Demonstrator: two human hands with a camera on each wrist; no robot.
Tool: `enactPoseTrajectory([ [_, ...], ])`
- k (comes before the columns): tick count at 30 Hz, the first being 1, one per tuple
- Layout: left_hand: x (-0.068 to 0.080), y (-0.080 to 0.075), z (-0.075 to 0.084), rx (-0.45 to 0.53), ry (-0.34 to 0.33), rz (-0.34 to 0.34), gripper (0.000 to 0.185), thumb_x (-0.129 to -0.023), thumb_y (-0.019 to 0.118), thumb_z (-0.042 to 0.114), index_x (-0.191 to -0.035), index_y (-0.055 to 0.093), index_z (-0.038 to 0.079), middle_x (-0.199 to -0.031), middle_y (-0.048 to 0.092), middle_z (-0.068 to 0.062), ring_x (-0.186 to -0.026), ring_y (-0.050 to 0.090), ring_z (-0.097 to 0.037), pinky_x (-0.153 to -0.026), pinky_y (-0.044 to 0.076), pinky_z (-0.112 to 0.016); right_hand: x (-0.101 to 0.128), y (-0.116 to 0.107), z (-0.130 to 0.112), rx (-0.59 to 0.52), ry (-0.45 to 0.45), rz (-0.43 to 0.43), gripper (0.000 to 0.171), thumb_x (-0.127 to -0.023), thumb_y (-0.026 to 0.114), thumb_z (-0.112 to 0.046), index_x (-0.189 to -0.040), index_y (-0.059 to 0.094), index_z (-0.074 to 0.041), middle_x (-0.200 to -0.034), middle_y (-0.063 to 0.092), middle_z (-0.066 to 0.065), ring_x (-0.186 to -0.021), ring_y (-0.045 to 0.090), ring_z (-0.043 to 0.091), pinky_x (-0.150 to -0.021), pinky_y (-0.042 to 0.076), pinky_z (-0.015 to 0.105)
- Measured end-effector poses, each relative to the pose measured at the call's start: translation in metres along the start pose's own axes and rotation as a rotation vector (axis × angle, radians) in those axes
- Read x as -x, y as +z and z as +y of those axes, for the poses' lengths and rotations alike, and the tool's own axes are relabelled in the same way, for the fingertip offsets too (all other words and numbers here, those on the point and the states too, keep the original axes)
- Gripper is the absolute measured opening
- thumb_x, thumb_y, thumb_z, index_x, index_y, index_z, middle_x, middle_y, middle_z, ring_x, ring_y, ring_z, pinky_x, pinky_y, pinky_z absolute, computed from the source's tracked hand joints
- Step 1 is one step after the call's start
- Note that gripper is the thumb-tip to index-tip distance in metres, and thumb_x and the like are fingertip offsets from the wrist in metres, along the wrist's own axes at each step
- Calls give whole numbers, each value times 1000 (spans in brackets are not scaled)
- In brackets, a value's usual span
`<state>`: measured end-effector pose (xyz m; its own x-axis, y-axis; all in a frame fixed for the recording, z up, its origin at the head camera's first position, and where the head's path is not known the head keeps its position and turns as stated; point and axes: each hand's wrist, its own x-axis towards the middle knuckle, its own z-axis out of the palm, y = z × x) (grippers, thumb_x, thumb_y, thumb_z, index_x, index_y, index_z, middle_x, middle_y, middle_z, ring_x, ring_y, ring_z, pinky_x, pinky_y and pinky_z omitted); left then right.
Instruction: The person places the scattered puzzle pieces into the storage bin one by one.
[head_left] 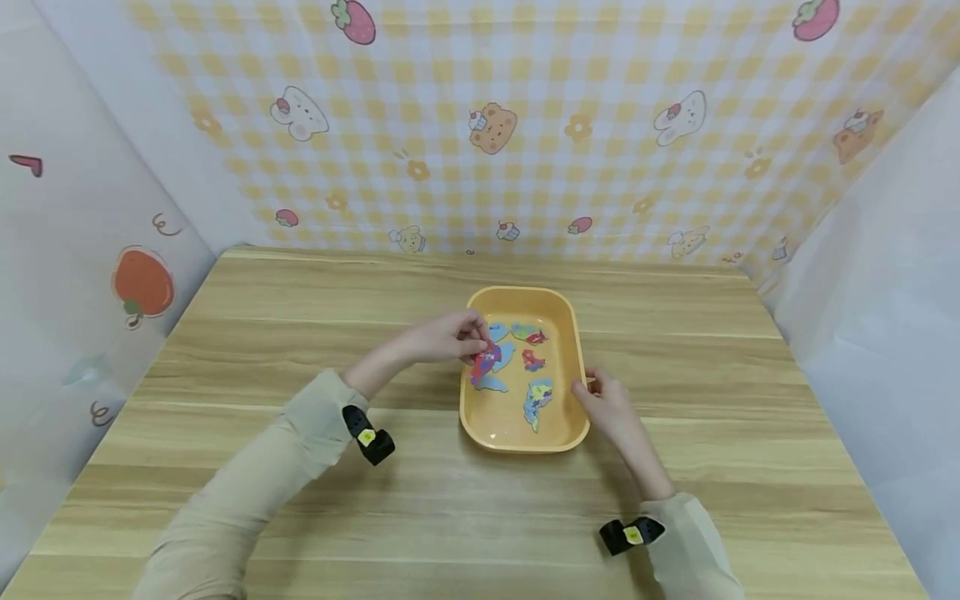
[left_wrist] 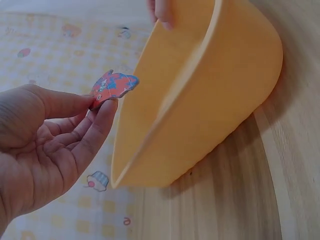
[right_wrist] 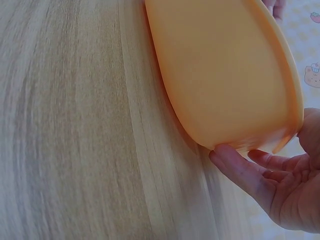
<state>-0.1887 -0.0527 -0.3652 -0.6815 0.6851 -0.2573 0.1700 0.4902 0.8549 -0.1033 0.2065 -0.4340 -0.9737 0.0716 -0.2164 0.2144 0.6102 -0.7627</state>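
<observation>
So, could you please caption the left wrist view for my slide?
Left hand pinches a red-blue puzzle piece beside the orange tray.

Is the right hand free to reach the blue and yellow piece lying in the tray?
Probably yes: the right hand rests at the tray rim, right beside the blue and yellow piece, with nothing between them.
</observation>
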Motion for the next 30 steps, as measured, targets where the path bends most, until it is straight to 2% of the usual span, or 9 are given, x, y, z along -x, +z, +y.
enactPoseTrajectory([
  [5,-16,12,3,-56,14,-49,16,-95,49,5,-109,53,-3,-98,63,-17,-80,64,-17,-77,57,-34,1,-1,0,3,5,3,38,-91,50,-16,-120,51,9,-83,63,19,-68,54,15,-56,43,20],
  [9,-26,25,4,-178,23,-120,13,-93,51,5,-104,57,0,-89,63,-12,-76,63,-18,-68,54,-24,1,-2,1,-1,15,4,38,-91,50,-16,-121,51,8,-84,62,18,-69,54,15,-56,44,21],
  [11,-29,31,4,-255,9,-170,10,-92,52,3,-100,58,0,-84,64,-10,-71,61,-18,-58,49,-17,2,-2,2,-9,13,0,38,-91,50,-15,-121,51,8,-84,62,19,-68,54,15,-56,44,21],
  [14,-33,40,4,-362,-22,-247,9,-90,52,-1,-96,59,1,-78,61,-6,-64,57,-14,-51,41,-13,3,-1,2,-23,12,-7,38,-92,50,-15,-121,51,9,-86,63,20,-69,55,15,-57,45,21],
  [18,-40,48,5,-476,-54,-322,12,-86,52,-5,-92,60,2,-75,54,0,-59,50,-7,-49,37,-13,4,-1,1,-19,16,-1,38,-92,50,-16,-121,51,8,-88,64,21,-71,56,15,-57,45,21],
  [22,-43,53,5,-523,-93,-395,10,-86,55,-4,-90,61,3,-73,51,1,-58,49,-7,-50,37,-13,5,-1,-1,-22,17,-1,38,-92,50,-16,-121,51,8,-88,64,21,-70,56,16,-56,45,21],
  [26,-44,56,3,-541,-104,-425,5,-88,57,1,-91,62,3,-77,54,1,-64,51,-8,-56,39,-14,5,-1,-3,-24,12,-6,39,-92,49,-16,-122,51,9,-88,65,22,-71,57,17,-57,46,22],
  [30,-41,53,1,-548,-53,-358,6,-91,57,11,-92,61,6,-89,60,-3,-79,52,-10,-66,41,-16,5,-1,-1,-20,3,-2,42,-95,48,-25,-121,52,7,-95,66,25,-78,62,22,-62,50,24],
])
